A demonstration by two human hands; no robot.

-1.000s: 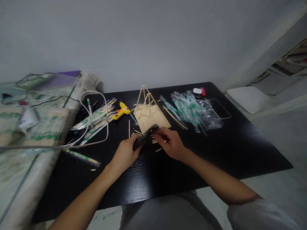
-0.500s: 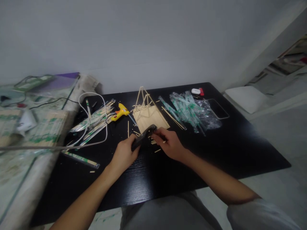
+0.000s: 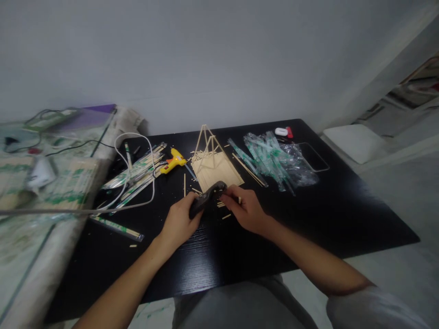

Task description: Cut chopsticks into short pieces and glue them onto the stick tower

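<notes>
My left hand (image 3: 180,219) is closed around the handles of black cutting pliers (image 3: 207,198), whose head points up and to the right. At that head, my right hand (image 3: 247,208) is closed in a pinch on a thin wooden stick (image 3: 240,199); only a pale end of it shows between the fingers. Just beyond both hands lies a flat wooden base of sticks laid side by side (image 3: 219,170), with an upright frame of glued sticks (image 3: 205,137) on its far part. Short cut stick pieces (image 3: 226,216) lie beneath my right hand.
A yellow glue gun (image 3: 174,161) lies left of the base, near wrapped chopsticks (image 3: 137,169) and a looped white cable (image 3: 153,183). To the right are empty plastic sleeves (image 3: 265,155), a clear phone-shaped case (image 3: 317,157) and a white earbud case (image 3: 281,131) on the black table (image 3: 308,214).
The view has shifted slightly. Both hands stay together at the pliers, and the right hand's pinch on the stick has turned a little. Nothing was let go.
</notes>
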